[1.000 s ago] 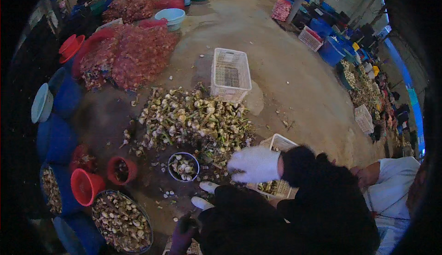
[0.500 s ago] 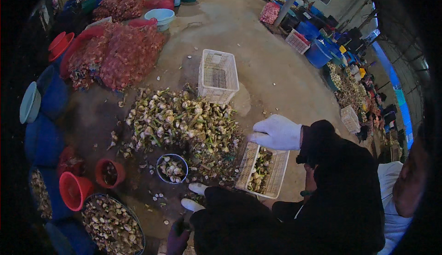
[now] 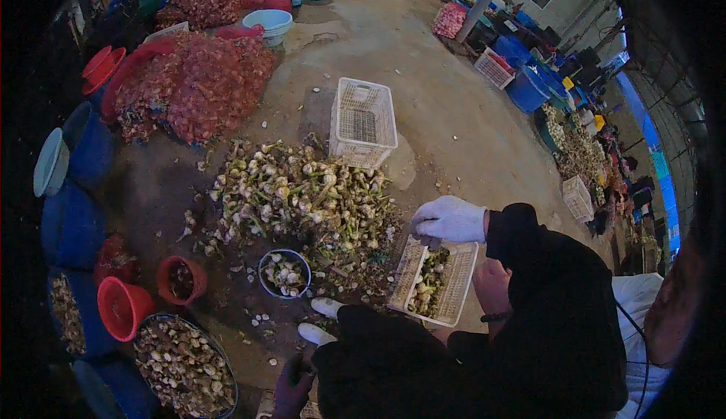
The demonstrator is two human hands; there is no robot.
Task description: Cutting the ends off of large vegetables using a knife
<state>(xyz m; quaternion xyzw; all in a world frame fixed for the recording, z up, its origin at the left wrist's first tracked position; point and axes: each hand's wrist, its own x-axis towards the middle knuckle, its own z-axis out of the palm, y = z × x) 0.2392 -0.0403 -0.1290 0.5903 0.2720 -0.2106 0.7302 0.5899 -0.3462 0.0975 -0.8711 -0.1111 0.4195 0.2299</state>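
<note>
My right hand (image 3: 448,219), in a white glove, hangs over the far left end of a low cream crate (image 3: 463,289). Its darkened fingertips point down and look apart, with nothing plain between them. Inside that crate lie trimmed garlic bulbs (image 3: 428,283). My left hand (image 3: 292,390), in a dark purple glove, is at the bottom edge, below my white shoes (image 3: 316,333). Shadow hides its fingers and anything in them. A heap of garlic with stalks (image 3: 302,192) spreads ahead, and a small round basin of bulbs (image 3: 285,274) stands at its near side.
Beyond the heap stands a tall white crate (image 3: 363,124). At left are red buckets (image 3: 125,309), a large tub of garlic (image 3: 185,366) and blue tubs (image 3: 72,226). Filled red net sacks (image 3: 200,90) lie behind. Another person's bare arm (image 3: 493,290) and white shirt (image 3: 639,305) are close on the right.
My right hand has tipped down toward the low crate, its fingers lower than before. The bare arm beside it has shifted into fuller view. My left hand is nearly in the same place.
</note>
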